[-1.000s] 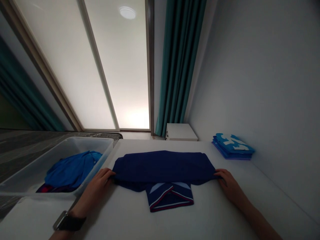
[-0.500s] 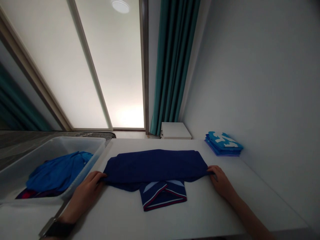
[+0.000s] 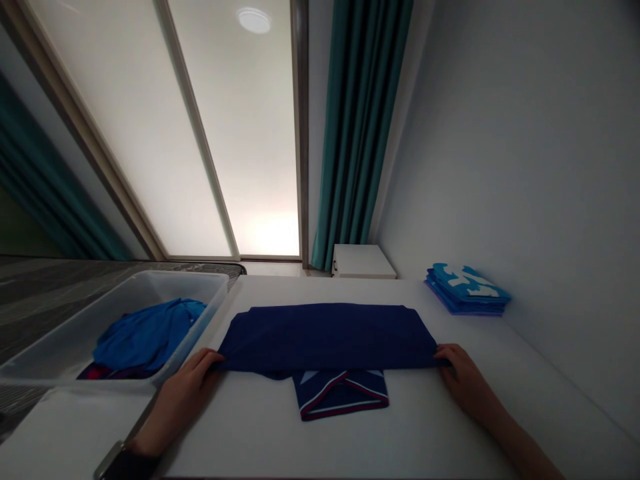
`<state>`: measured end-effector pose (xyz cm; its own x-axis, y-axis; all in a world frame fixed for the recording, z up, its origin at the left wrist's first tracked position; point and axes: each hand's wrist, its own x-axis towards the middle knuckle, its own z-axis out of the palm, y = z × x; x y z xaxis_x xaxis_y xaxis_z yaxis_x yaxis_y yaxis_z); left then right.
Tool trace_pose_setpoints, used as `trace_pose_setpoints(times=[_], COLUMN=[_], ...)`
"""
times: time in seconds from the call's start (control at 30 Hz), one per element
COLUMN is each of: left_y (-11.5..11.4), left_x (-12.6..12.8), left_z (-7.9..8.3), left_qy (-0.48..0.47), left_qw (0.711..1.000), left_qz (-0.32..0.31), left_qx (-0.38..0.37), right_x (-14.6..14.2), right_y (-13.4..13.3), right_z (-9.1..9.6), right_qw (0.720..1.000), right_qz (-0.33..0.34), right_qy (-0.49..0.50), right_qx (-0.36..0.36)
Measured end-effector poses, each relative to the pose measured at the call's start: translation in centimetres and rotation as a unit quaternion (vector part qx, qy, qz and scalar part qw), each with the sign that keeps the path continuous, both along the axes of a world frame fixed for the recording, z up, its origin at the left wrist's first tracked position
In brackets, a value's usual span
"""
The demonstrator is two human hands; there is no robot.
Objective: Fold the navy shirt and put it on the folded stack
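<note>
A navy polo shirt (image 3: 325,337) lies folded across the white table (image 3: 425,427), its collar with white and red trim (image 3: 343,393) sticking out toward me. My left hand (image 3: 187,387) pinches the shirt's left end. At the right end, my right hand (image 3: 463,380) grips the fabric's corner. Both hands rest low on the tabletop, fingers closed on the cloth.
A clear plastic bin (image 3: 65,347) at the left holds a crumpled blue garment (image 3: 145,337). A stack of folded blue clothes (image 3: 467,290) sits at the table's far right by the wall. A small white cabinet (image 3: 363,261) stands beyond, beside a teal curtain (image 3: 360,127).
The folded edge of the shirt has been drawn toward me, covering more of the collar, and the fabric now lies flatter. Both hands stayed on the shirt's ends.
</note>
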<state>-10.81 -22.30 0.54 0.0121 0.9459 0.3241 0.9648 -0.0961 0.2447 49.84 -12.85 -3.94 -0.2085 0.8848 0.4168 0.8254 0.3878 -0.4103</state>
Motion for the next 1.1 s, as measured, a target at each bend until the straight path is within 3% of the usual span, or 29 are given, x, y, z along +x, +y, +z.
trace_pose_setpoints(times=[0.17, 0.27, 0.47, 0.6, 0.77, 0.9, 1.1], left_y=[0.3, 0.4, 1.3, 2.2, 2.1, 0.8, -1.3], left_x=[0.0, -0.2, -0.3, 0.2, 0.6, 0.5, -0.5], left_z=[-0.1, -0.4, 0.1, 1.7, 3.8, 3.8, 0.3], left_qy=[-0.002, -0.012, -0.079, -0.125, -0.128, -0.111, -0.048], left_qw=[1.0, 0.999, 0.996, 0.991, 0.99, 0.99, 0.994], left_qz=[-0.017, -0.027, -0.051, -0.052, -0.029, -0.054, -0.091], left_qx=[0.005, 0.01, 0.0, -0.007, 0.056, 0.066, 0.03], right_x=[-1.1, -1.7, -2.4, -2.9, -3.0, -2.2, -1.2], right_y=[-0.1, -0.3, 0.3, 0.9, 0.4, -0.8, -2.5], right_z=[0.4, 0.6, 1.0, 3.4, 6.0, 4.8, 1.8], right_qw=[0.99, 0.985, 0.995, 0.999, 0.997, 0.996, 0.999], right_qz=[-0.002, 0.017, 0.017, 0.003, -0.029, -0.033, 0.033], right_qy=[-0.104, -0.134, -0.08, -0.035, 0.028, 0.036, 0.0], right_qx=[0.093, 0.106, 0.056, -0.01, -0.071, -0.07, -0.034])
